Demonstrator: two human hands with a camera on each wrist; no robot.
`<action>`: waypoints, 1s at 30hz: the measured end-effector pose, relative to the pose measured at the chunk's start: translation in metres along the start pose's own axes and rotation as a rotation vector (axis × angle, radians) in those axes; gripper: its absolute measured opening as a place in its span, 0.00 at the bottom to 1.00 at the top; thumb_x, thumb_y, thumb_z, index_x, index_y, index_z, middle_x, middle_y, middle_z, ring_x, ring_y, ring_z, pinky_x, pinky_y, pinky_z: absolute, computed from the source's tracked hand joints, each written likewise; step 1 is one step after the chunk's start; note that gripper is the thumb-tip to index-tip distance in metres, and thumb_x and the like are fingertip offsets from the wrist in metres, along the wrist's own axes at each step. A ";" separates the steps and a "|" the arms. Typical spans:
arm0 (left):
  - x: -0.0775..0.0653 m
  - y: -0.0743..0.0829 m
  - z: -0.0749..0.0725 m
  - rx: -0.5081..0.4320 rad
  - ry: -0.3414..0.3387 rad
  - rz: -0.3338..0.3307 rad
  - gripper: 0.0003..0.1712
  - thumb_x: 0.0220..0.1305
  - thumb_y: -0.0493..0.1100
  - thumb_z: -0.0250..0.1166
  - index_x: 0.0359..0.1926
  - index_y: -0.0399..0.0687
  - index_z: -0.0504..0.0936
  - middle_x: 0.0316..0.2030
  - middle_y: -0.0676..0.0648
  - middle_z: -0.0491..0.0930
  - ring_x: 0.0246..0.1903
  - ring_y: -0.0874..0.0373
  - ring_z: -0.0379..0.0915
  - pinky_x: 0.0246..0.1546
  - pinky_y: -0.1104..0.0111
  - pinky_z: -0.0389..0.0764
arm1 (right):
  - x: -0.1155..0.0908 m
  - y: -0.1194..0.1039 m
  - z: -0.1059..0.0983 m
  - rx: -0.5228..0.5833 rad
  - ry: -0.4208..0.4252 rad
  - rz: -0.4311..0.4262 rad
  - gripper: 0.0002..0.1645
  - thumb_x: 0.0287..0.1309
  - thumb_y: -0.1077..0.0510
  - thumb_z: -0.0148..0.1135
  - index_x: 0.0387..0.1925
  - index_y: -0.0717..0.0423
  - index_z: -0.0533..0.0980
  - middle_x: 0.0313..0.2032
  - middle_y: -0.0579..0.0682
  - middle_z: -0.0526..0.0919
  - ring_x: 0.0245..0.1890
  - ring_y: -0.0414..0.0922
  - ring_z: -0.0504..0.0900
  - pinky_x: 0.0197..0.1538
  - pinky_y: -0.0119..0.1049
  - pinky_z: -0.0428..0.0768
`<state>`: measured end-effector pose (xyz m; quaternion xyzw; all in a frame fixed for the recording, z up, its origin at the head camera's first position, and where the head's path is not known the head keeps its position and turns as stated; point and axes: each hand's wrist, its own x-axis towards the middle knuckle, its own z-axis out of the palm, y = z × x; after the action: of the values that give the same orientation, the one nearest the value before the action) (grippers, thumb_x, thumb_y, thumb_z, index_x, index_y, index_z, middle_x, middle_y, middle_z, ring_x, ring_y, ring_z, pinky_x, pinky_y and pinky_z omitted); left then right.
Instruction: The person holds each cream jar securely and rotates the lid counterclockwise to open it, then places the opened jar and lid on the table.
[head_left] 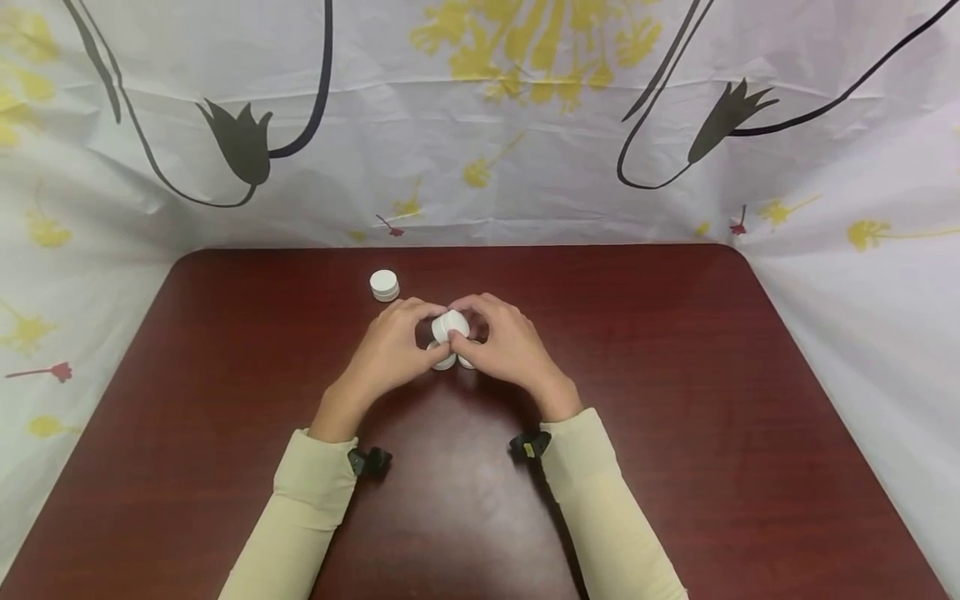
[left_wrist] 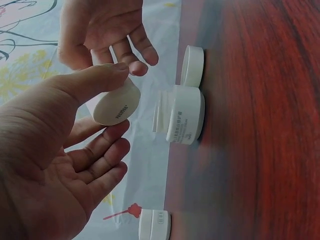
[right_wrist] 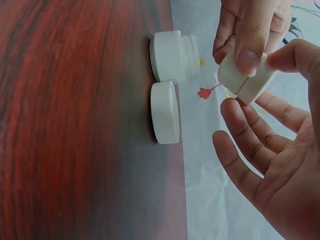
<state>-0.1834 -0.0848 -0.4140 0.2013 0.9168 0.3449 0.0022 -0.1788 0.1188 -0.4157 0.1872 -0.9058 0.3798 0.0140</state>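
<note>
Jar (head_left: 451, 322) pinched by left fingers (left_wrist: 100, 150) and right fingers (right_wrist: 245, 132), uncapped jar (left_wrist: 188, 115) and lid (right_wrist: 164, 113) below

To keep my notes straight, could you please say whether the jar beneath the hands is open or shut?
The jar is open: its threaded neck shows bare, a lid beside it.

Held cosmetic jar (left_wrist: 119, 106) and loose lid (right_wrist: 164, 114): smooth, plastic-looking, low sheen. Tabletop (head_left: 697, 375): glossy, wood-grained. Backdrop sheet (head_left: 570, 158): creased, faintly shiny. Shirt sleeves (head_left: 303, 508): matt cloth.
</note>
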 end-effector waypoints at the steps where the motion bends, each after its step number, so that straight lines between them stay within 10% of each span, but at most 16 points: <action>1: 0.000 0.001 0.000 0.002 -0.001 0.001 0.27 0.59 0.46 0.77 0.59 0.44 0.87 0.55 0.44 0.87 0.55 0.45 0.79 0.61 0.49 0.78 | 0.000 0.000 0.000 0.000 0.001 0.002 0.19 0.62 0.50 0.68 0.55 0.45 0.83 0.37 0.45 0.82 0.36 0.42 0.81 0.38 0.39 0.77; 17: -0.003 0.003 -0.002 -0.004 0.020 0.003 0.27 0.60 0.48 0.77 0.59 0.44 0.87 0.54 0.43 0.87 0.55 0.45 0.80 0.62 0.49 0.79 | -0.001 -0.001 -0.005 -0.035 0.014 0.023 0.30 0.65 0.42 0.68 0.66 0.45 0.78 0.45 0.42 0.87 0.40 0.40 0.86 0.44 0.44 0.81; 30: -0.005 0.005 -0.001 0.007 0.044 0.006 0.30 0.60 0.54 0.78 0.59 0.45 0.87 0.53 0.45 0.87 0.58 0.47 0.80 0.64 0.50 0.79 | 0.001 -0.003 -0.002 -0.033 0.094 0.129 0.22 0.64 0.31 0.66 0.44 0.41 0.84 0.29 0.39 0.83 0.30 0.37 0.81 0.37 0.39 0.76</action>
<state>-0.1773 -0.0836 -0.4102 0.1967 0.9172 0.3460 -0.0196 -0.1786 0.1185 -0.4120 0.1099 -0.9206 0.3731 0.0352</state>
